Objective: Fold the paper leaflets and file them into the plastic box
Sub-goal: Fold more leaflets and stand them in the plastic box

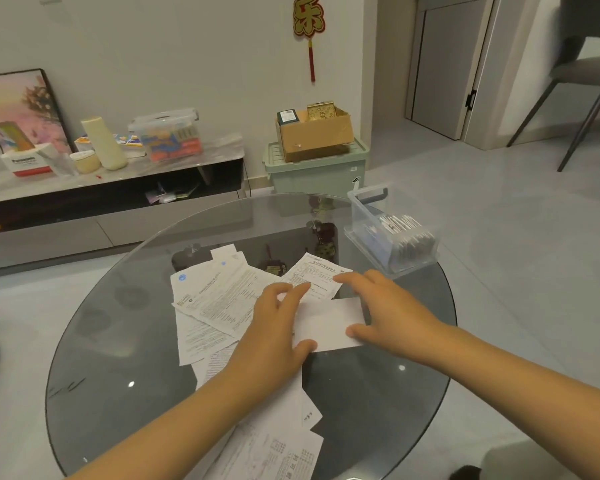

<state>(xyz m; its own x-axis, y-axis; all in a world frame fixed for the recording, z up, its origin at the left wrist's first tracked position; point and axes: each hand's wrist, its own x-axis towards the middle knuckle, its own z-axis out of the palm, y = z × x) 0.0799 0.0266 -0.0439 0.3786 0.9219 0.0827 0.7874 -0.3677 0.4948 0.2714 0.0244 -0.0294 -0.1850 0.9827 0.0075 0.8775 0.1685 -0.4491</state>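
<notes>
Leaflet (329, 323) (1, folded) under 2 flat-fingered hands, left (274, 327), right (392, 317); 1 plastic box (392, 233).

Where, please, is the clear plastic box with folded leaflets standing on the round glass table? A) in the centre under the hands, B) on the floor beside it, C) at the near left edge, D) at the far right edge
D: the clear plastic box sits at the far right rim of the round glass table, beyond the right hand.

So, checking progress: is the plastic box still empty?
No. The clear plastic box already holds a row of folded leaflets standing on edge.
</notes>
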